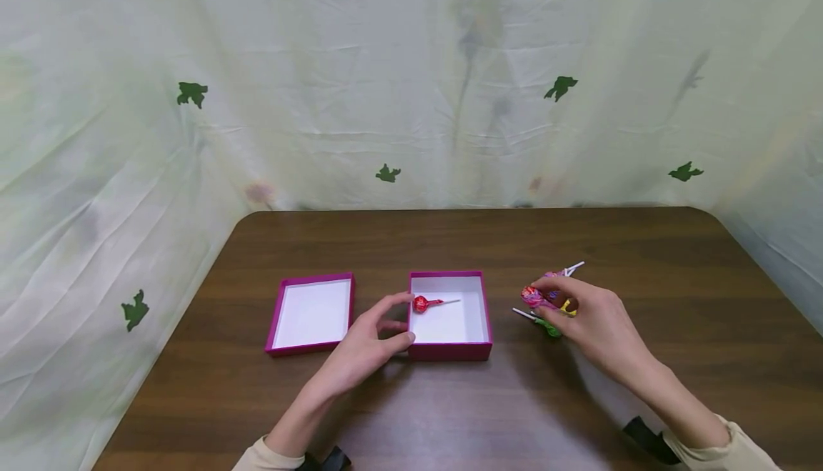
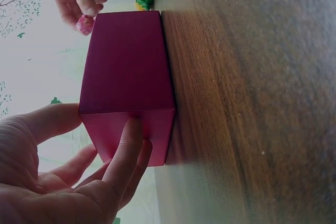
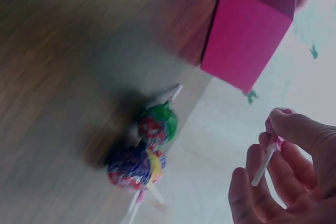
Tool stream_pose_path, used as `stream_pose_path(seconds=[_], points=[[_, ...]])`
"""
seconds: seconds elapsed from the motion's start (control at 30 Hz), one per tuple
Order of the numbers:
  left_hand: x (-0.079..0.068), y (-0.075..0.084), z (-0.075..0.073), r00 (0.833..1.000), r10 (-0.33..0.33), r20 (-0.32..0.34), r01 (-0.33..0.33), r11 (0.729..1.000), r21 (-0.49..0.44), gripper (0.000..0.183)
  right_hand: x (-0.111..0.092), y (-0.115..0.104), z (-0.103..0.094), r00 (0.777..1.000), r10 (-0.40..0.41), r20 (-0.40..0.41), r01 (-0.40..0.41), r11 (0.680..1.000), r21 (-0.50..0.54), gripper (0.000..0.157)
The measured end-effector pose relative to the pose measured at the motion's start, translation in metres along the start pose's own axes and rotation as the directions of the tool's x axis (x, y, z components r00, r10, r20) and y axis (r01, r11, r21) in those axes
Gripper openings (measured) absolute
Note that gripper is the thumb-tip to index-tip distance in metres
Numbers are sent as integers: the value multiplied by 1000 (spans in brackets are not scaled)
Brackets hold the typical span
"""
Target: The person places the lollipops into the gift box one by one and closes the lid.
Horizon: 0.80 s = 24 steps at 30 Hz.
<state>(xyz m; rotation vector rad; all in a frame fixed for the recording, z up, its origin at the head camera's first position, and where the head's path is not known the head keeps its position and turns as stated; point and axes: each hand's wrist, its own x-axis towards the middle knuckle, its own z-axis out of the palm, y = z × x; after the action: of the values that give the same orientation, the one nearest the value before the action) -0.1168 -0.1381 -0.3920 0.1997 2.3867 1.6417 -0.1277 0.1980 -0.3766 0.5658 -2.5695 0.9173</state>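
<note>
One square magenta box with a white interior (image 1: 450,351), standing uncovered on a dark brown wood-grain table (image 1: 193,399).

One red-wrapped round lollipop (image 1: 421,304), lying inside the box near its left wall, white stick pointing right.

One shallow magenta lid with a white inner face (image 1: 315,314), hollow side up on the table, left of the box and apart from it.

One left hand (image 1: 360,357): fingers spread and slightly bent, touching the box's left side; forefinger by the upper rim, thumb at the near left corner.

One right hand (image 1: 601,324): raised to the right of the box, thumb and fingers pinching one pink-and-red wrapped lollipop (image 1: 532,296). The held piece is off the table and apart from the box; its white stick shows in the right wrist view.

Several loose lollipops, grouped on the table right of the box, close under the right hand: one in green-and-red wrapping (image 3: 163,119), one in dark purple wrapping (image 3: 128,166) and a yellow wrapper (image 3: 156,165) between them. Sticks point in different directions; overlap makes the exact count impossible to tell.

Two cream sleeves (image 1: 720,449), each with a black strap (image 1: 649,439) near the wrist.

One pale fabric backdrop (image 1: 386,63), printed with scattered green leaf shapes, behind the table.
</note>
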Motion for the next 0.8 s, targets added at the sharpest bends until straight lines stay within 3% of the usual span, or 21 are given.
stream_pose_path(seconds=[0.23, 0.63, 0.8], points=[[0, 0, 0, 1000, -8, 4, 8, 1000, -1, 53, 4, -13, 8, 999, -42, -1, 42, 996, 81, 38], [0, 0, -1, 1000, -21, 9, 21, 1000, 0, 53, 19, -34, 23, 996, -75, 42, 66, 983, 173, 34], [0, 0, -1, 1000, -7, 8, 7, 1000, -8, 53, 28, -43, 29, 993, -73, 93, 49, 970, 237, 33]])
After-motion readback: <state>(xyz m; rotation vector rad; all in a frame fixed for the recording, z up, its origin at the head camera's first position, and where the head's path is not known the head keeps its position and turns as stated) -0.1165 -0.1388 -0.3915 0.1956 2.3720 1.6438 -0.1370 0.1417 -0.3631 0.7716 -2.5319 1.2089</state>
